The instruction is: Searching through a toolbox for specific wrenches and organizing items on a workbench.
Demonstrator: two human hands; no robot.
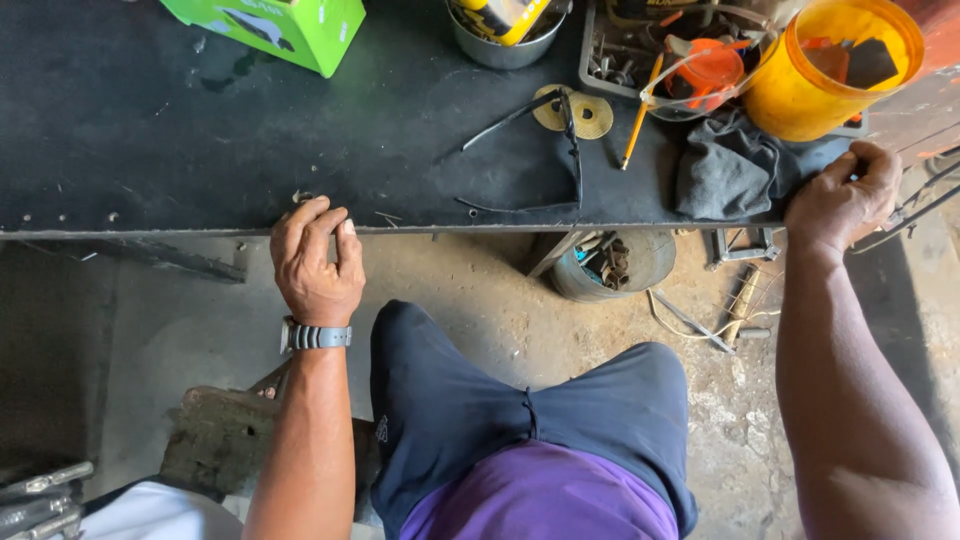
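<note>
Both hands grip the bench [200, 150] edge — left hand [318, 265] curled, fingertips hidden; right hand [843, 198] clenched beside a grey rag [730, 170].

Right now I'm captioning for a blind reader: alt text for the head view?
Seen from above, a person's left hand and right hand grip the front edge of a dark workbench cluttered with an orange tub, grey rag and green box.

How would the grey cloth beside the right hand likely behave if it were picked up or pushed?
The grey cloth lies crumpled in soft folds, so it is probably floppy and would sag from the right hand. It looks thin, so likely light. Pushed along the dark bench top, it would probably bunch and drag, not roll or tip.
</note>
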